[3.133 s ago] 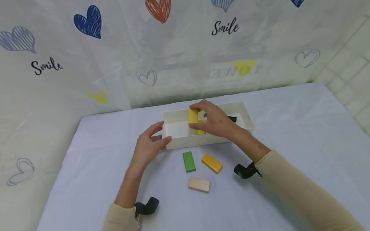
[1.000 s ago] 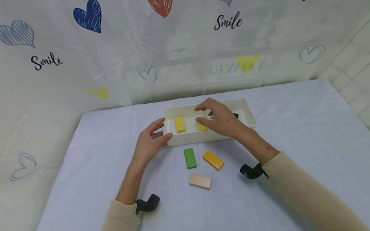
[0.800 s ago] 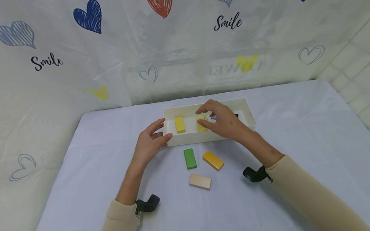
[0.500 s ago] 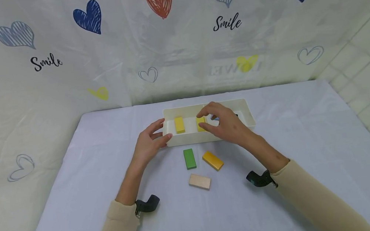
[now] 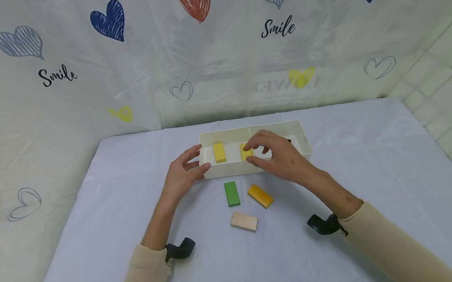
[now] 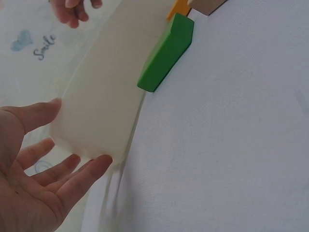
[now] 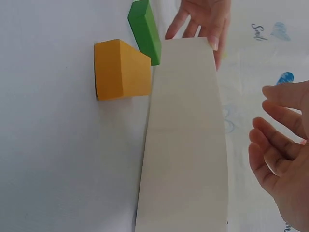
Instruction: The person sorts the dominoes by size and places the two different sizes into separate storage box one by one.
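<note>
basically, the l hand (image 5: 180,175) sits at the l end of the white tray (image 5: 233,170), fingers spread & slightly bent, tips touching the end, thumb at the front corner; palm stays off it. the r hand (image 5: 281,156) hangs over the tray nr the middle, back of hand up, wrist angled in from the lower r. its thumb & index are apart w/ a clear gap, other fingers loosely curled, nothing held. 1st yellow block (image 5: 219,152) lies flat in the l compartment; 2nd yellow block (image 5: 246,153) is there too, by the divider (image 5: 250,133), just by the r fingertips, can't tell if touching. vs approx 3 s ago: r hand was pinching a yellow block on end over the tray; now it's let go, & that block lies further l. vs 0.5 s ago, r hand's drawn back a bit twd the person. l hand's pretty much same, as are the green block (image 5: 232,194), orange block (image 5: 260,196) & wooden block (image 5: 244,222) on the table (image 5: 222,270) in front.
</note>
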